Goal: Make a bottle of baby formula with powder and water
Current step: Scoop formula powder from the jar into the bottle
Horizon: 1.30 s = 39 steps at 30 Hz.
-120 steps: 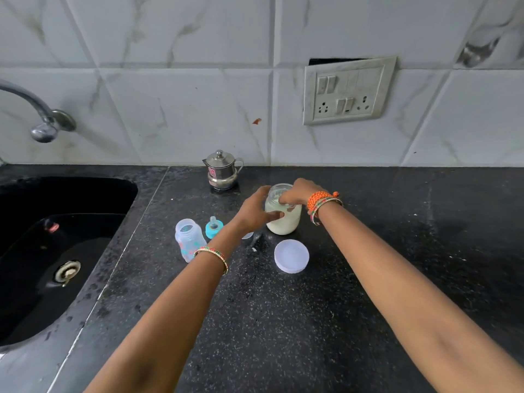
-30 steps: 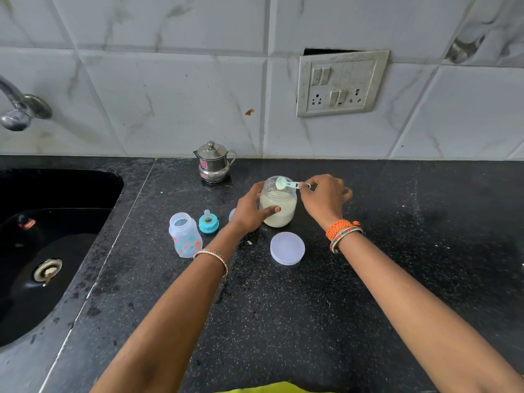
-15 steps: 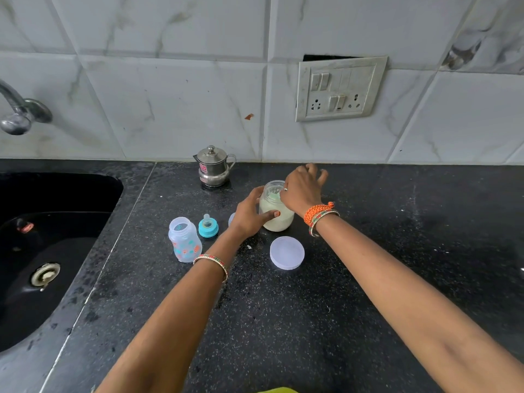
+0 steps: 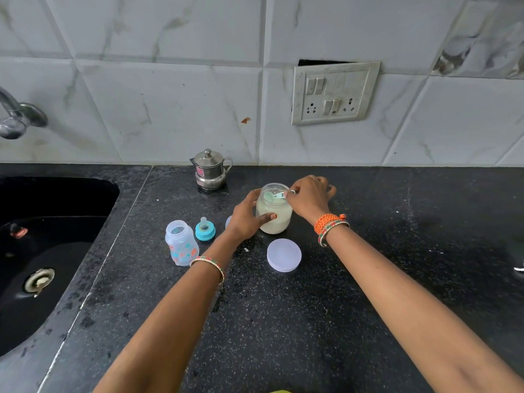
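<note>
A clear jar (image 4: 279, 219) of pale formula powder stands open on the black counter (image 4: 283, 321). My left hand (image 4: 245, 219) grips its side. My right hand (image 4: 309, 199) pinches the handle of a small light green scoop (image 4: 273, 196), whose bowl sits inside the jar's mouth. The jar's white round lid (image 4: 284, 255) lies flat in front of it. An open baby bottle (image 4: 181, 242) with coloured prints stands to the left. Its blue teat ring (image 4: 205, 229) rests beside it.
A small steel pot (image 4: 210, 170) with a lid stands at the back by the tiled wall. A black sink (image 4: 42, 251) fills the left side, with a tap (image 4: 17, 117) above it. A switch plate (image 4: 334, 93) is on the wall.
Half a second ago my right hand was bent over the jar's mouth, hiding the scoop. Now it has drawn back right, and the scoop shows inside the mouth. My left hand stays on the jar.
</note>
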### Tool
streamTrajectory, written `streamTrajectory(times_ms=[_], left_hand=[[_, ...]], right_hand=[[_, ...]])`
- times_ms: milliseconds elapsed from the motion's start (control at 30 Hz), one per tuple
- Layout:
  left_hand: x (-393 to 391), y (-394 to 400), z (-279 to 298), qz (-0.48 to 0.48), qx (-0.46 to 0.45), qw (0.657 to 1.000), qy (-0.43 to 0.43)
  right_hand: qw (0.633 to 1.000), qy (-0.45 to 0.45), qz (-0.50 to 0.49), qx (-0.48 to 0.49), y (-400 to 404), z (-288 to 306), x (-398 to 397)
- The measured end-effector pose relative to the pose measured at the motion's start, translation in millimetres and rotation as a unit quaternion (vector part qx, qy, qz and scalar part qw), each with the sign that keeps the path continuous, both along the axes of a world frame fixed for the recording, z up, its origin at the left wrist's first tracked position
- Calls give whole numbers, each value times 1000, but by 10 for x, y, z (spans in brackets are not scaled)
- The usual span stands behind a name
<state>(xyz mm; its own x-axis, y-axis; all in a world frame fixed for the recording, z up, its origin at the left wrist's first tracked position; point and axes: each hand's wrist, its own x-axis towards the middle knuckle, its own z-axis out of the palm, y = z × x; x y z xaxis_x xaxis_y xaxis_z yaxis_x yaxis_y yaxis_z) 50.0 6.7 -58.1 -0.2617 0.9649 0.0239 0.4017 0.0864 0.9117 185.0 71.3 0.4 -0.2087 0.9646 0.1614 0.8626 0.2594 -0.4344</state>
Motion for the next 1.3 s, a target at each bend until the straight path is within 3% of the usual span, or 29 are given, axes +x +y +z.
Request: streamTrajectory(times_ms=[200, 367, 500, 800, 1000, 1300], left_hand=[[29, -24, 43, 2, -3, 1000, 6], [49, -67, 42, 14, 5, 1000, 1], [22, -92, 30, 20, 2, 1000, 11], [9, -99, 66, 19, -21, 999, 17], [-72, -119, 63, 15, -39, 999, 30], [-207, -328, 141, 52, 43, 997, 36]], right_hand=[[999, 31, -14, 7, -57, 39, 71], [998, -36, 8, 52, -52, 44, -37], [996, -79, 33, 24, -46, 18, -218], [998, 22, -2, -56, -61, 33, -105], [996, 84, -35, -24, -105, 53, 114], [998, 50, -35, -10, -194, 33, 155]])
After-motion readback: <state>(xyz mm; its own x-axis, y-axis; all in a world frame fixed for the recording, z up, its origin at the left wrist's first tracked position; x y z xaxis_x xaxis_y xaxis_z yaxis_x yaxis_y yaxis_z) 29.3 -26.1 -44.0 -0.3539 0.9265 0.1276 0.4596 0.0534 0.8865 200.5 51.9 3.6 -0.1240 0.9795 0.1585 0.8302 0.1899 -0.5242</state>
